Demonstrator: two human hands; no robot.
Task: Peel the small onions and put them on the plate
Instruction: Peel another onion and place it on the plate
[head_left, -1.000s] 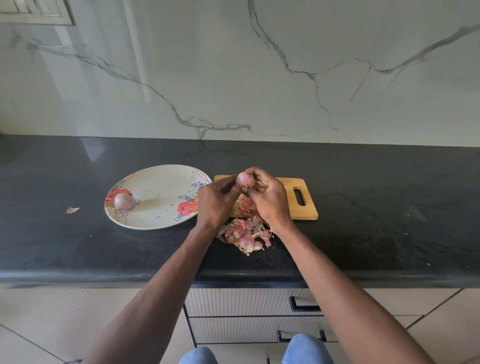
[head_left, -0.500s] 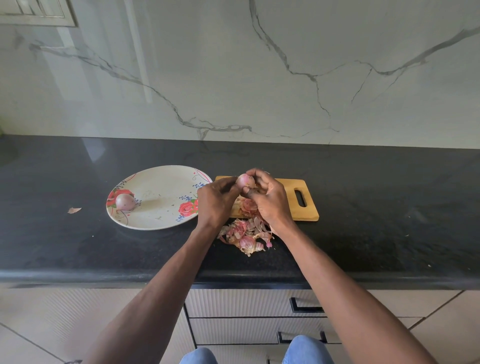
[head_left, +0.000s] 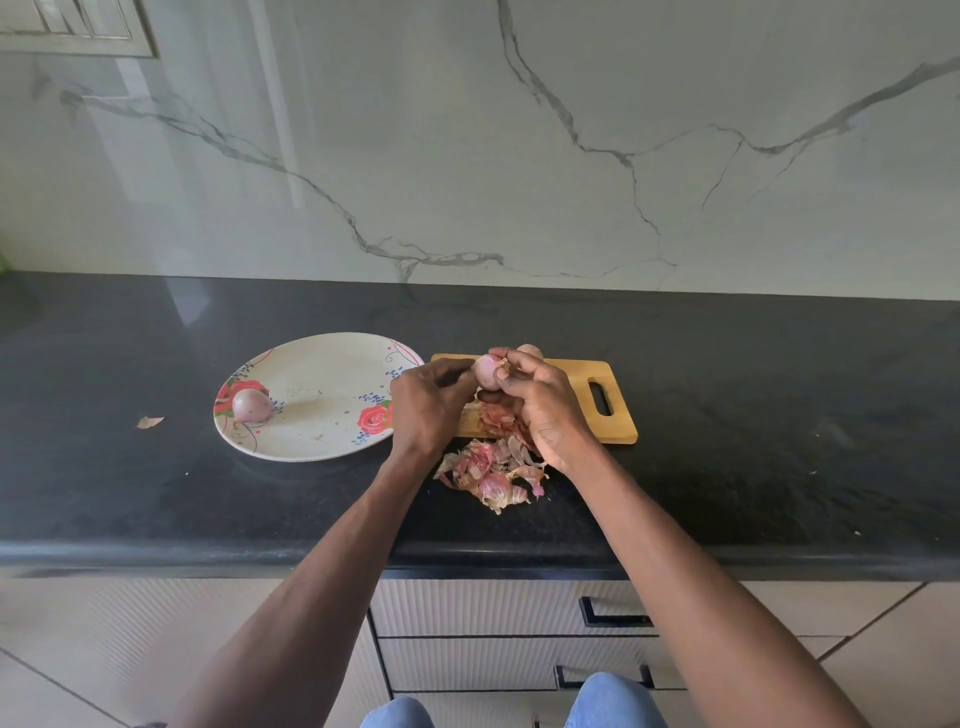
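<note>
Both hands hold one small pinkish onion above the left end of the wooden cutting board. My left hand grips it from the left, and the fingertips of my right hand pinch at its top right. Another small onion peeks out behind my right fingers on the board. A peeled onion lies on the left side of the floral plate. Loose onion skins are heaped on the counter just in front of the board, with more under my right hand.
The black counter runs the full width, with a marble wall behind it. A stray scrap of skin lies left of the plate. Drawers with black handles sit below the counter's front edge.
The onion has turned a little between my fingers, and my right fingertips have shifted over its top. A second onion now shows behind my right hand.
</note>
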